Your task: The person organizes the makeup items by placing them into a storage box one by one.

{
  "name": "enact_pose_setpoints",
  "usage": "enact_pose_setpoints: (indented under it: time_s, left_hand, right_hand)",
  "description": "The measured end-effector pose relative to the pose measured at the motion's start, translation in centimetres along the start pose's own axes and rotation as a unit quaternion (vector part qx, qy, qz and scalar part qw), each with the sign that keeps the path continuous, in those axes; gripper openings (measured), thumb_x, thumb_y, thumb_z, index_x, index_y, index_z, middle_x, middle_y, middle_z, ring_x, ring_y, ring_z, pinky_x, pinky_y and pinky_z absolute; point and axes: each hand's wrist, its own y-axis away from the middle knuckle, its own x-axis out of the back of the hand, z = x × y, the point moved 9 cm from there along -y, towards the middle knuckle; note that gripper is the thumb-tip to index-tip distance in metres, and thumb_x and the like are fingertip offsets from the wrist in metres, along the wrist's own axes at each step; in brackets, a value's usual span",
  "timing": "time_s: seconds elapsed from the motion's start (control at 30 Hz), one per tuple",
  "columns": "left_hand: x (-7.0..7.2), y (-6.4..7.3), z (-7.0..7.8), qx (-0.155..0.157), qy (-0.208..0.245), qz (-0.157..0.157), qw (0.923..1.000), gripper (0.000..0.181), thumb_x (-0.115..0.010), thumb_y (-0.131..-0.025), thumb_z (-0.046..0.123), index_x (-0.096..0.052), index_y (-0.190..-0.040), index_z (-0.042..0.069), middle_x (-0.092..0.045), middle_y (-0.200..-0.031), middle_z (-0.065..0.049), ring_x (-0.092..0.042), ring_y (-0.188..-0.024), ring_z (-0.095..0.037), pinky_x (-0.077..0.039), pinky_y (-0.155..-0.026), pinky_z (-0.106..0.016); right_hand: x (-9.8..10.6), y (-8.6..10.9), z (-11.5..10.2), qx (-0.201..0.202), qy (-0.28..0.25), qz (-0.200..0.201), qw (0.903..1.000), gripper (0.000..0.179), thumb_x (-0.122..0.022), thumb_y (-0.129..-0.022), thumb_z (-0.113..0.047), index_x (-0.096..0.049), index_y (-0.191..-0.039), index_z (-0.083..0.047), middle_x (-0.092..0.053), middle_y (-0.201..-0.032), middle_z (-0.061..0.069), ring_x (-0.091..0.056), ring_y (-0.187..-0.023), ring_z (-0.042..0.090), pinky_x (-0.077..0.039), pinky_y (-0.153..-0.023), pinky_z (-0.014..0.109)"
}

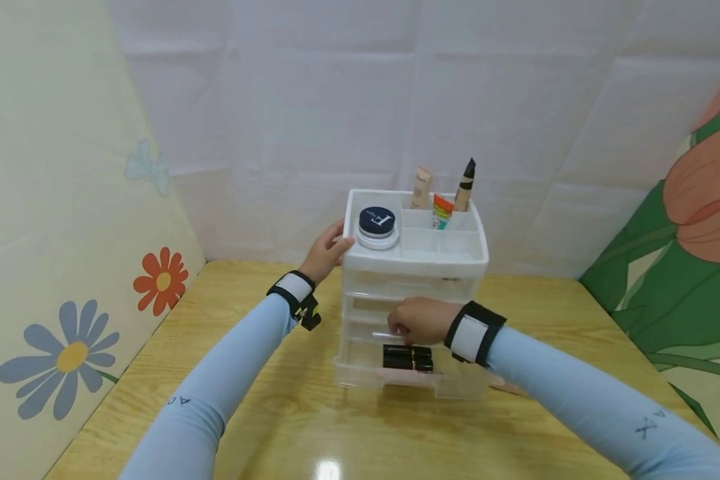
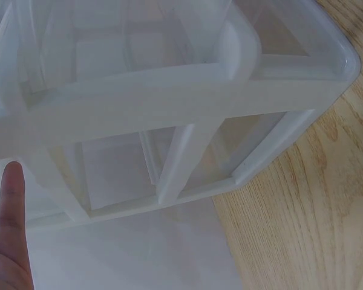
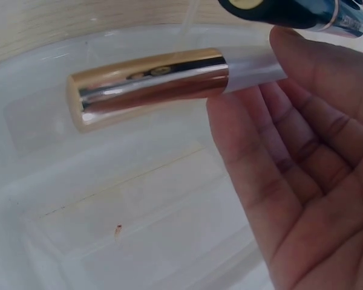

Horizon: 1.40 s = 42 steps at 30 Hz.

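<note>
My left hand (image 1: 325,253) rests on the left side of a white drawer organizer (image 1: 417,268), its thumb near the top corner. In the left wrist view, a straight finger lies against the organizer's white frame (image 2: 127,112). My right hand (image 1: 423,320) is over the pulled-out clear bottom drawer (image 1: 360,375). Its thumb and a finger pinch the pale end of a shiny gold lipstick tube (image 3: 154,84), which lies sideways above the drawer floor. Black lipstick tubes (image 1: 399,361) lie side by side in that drawer, just below my right hand.
On the organizer's top sit a round compact (image 1: 377,221) with a dark blue lid, a beige tube (image 1: 421,190), a small colorful tube (image 1: 441,213) and a black-capped beige tube (image 1: 465,187). A pinkish item (image 1: 507,385) lies on the wooden table (image 1: 264,427), right of the drawer.
</note>
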Motion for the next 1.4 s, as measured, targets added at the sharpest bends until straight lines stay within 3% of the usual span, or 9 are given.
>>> enact_pose_setpoints:
  time_s: [0.27, 0.53, 0.77, 1.13, 1.4]
  left_hand:
    - [0.0, 0.1, 0.0, -0.003, 0.004, 0.002, 1.0, 0.058, -0.047, -0.098, 0.019, -0.031, -0.152, 0.006, -0.039, -0.147, -0.02, -0.052, -0.119, -0.037, -0.054, -0.089, -0.042]
    - [0.0, 0.1, 0.0, -0.008, -0.002, 0.001, 1.0, 0.057, -0.045, -0.099, 0.018, -0.029, -0.152, 0.005, -0.039, -0.147, -0.022, -0.053, -0.117, -0.037, -0.054, -0.088, -0.042]
    - [0.0, 0.2, 0.1, -0.005, -0.009, 0.0, 0.9999, 0.057, -0.046, -0.099, 0.02, -0.029, -0.153, 0.009, -0.037, -0.148, -0.019, -0.052, -0.119, -0.036, -0.053, -0.09, -0.043]
    - [-0.1, 0.4, 0.0, 0.006, -0.007, 0.001, 1.0, 0.058, -0.046, -0.099, 0.021, -0.029, -0.153, 0.01, -0.038, -0.147, -0.019, -0.051, -0.121, -0.037, -0.052, -0.091, -0.043]
    - [-0.1, 0.4, 0.2, 0.009, -0.011, 0.006, 0.9999, 0.057, -0.046, -0.1, 0.021, -0.029, -0.153, 0.01, -0.039, -0.146, -0.019, -0.051, -0.12, -0.036, -0.052, -0.091, -0.044]
  right_hand:
    - [0.4, 0.7, -0.2, 0.015, -0.007, 0.007, 0.9998, 0.011, -0.075, -0.081, -0.006, -0.072, -0.09, -0.012, -0.057, -0.07, -0.01, -0.053, -0.064, 0.008, -0.049, -0.061, 0.027]
    - [1.1, 1.3, -0.5, 0.004, 0.003, 0.01, 0.9999, 0.013, -0.075, -0.082, -0.008, -0.074, -0.094, -0.014, -0.061, -0.073, -0.009, -0.056, -0.067, 0.007, -0.052, -0.066, 0.026]
    - [1.0, 1.6, -1.0, 0.024, 0.016, 0.022, 0.9994, 0.013, -0.072, -0.084, -0.005, -0.074, -0.093, -0.014, -0.064, -0.077, -0.008, -0.056, -0.069, 0.008, -0.053, -0.067, 0.027]
    - [1.1, 2.3, -1.5, 0.014, 0.005, 0.006, 0.9999, 0.014, -0.07, -0.086, -0.004, -0.074, -0.094, -0.014, -0.062, -0.077, -0.009, -0.056, -0.07, 0.007, -0.052, -0.067, 0.026]
    - [3.4, 4.3, -2.1, 0.029, 0.012, 0.035, 0.9989, 0.018, -0.069, -0.085, 0.001, -0.072, -0.101, -0.008, -0.067, -0.087, 0.001, -0.06, -0.078, 0.014, -0.054, -0.072, 0.032]
